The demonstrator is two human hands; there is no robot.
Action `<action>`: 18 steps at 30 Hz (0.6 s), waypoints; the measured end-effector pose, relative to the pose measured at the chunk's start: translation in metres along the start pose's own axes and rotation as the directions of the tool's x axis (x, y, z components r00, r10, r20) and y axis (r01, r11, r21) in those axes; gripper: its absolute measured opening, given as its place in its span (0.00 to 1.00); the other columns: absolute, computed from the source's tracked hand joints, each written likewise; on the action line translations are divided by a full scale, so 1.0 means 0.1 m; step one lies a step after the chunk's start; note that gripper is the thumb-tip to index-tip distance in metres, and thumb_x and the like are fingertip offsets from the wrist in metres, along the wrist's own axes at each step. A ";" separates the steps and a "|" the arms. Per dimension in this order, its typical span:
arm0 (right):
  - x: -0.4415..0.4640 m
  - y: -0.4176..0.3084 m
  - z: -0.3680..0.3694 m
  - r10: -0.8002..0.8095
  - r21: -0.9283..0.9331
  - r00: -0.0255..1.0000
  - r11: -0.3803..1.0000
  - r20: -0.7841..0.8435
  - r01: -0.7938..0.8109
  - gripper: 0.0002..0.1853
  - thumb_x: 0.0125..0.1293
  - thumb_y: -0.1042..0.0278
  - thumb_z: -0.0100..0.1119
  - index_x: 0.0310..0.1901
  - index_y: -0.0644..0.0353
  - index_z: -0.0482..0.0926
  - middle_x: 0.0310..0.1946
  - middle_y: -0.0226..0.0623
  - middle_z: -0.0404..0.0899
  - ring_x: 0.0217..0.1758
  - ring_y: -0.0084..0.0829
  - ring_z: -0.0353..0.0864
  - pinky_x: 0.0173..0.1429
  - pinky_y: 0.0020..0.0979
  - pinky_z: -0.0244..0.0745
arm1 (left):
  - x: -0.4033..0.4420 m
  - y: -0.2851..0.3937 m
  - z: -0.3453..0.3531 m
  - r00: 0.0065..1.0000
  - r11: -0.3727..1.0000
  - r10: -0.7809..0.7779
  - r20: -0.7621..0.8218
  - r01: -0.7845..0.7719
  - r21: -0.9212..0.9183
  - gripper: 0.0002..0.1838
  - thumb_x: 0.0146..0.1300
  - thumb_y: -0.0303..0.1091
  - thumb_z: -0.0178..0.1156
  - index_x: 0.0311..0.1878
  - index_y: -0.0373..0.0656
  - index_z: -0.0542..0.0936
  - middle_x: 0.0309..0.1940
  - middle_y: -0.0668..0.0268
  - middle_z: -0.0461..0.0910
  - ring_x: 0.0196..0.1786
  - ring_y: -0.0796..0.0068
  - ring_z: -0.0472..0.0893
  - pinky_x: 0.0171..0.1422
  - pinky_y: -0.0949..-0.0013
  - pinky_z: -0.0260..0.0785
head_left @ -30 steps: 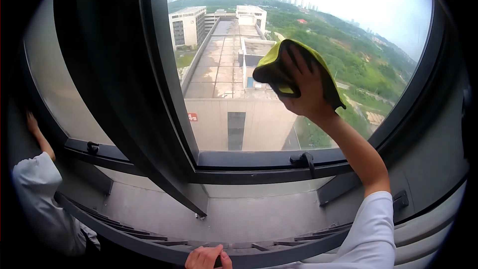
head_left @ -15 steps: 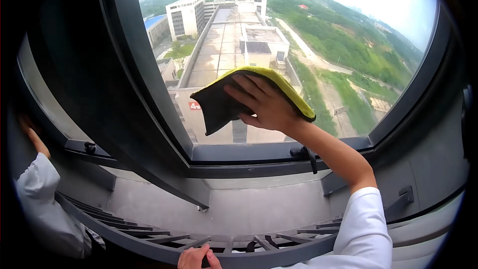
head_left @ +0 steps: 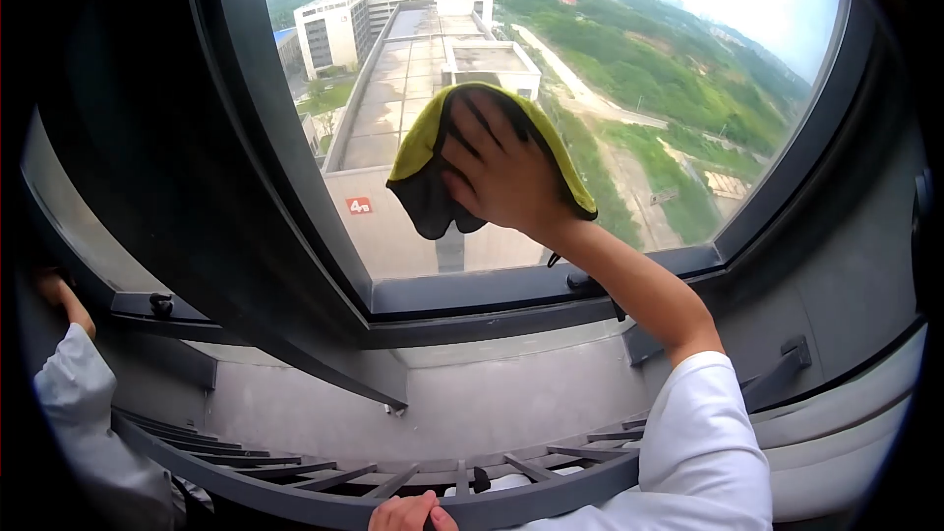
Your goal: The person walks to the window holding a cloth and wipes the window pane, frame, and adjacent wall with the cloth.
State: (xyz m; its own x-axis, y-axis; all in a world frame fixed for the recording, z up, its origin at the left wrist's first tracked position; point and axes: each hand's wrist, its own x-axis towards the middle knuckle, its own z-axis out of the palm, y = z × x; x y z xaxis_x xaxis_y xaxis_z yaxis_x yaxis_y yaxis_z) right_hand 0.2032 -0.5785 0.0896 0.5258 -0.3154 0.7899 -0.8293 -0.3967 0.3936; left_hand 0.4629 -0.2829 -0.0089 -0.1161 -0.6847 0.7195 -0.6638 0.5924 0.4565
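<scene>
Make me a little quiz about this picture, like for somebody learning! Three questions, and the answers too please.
1. Fill in: the right hand holds the cloth up at the ____.
2. True or false: the left hand is on the cloth too.
3. Which colours does the cloth show? A: red and blue. B: yellow and black. C: pink and white.

Key: 1 window; 2 false, it is down at the railing; 3 B.

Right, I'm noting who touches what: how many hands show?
3. The right hand is spread on the cloth before the window; the left hand is at the railing; a co-worker's hand is at far left. Another may be hidden.
</scene>
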 end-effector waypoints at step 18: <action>-0.67 0.02 0.25 0.031 0.057 0.999 0.998 0.041 -0.033 0.26 0.61 0.52 0.64 0.63 0.43 0.78 0.70 0.38 0.66 0.78 0.42 0.56 0.76 0.50 0.58 | 0.02 0.11 0.03 0.991 0.999 -0.048 -0.123 0.048 -0.006 0.06 0.62 0.27 0.60 0.38 0.36 0.83 0.25 0.54 0.79 0.25 0.53 0.79 0.31 0.60 0.72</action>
State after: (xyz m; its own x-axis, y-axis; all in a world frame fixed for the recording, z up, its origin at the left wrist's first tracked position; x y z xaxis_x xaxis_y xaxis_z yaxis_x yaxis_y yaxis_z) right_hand 0.1705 -0.5800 0.0255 0.5072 -0.3627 0.7818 -0.8342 -0.4344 0.3397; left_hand 0.4527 -0.2793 -0.0041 0.0082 -0.6549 0.7556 -0.6638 0.5615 0.4940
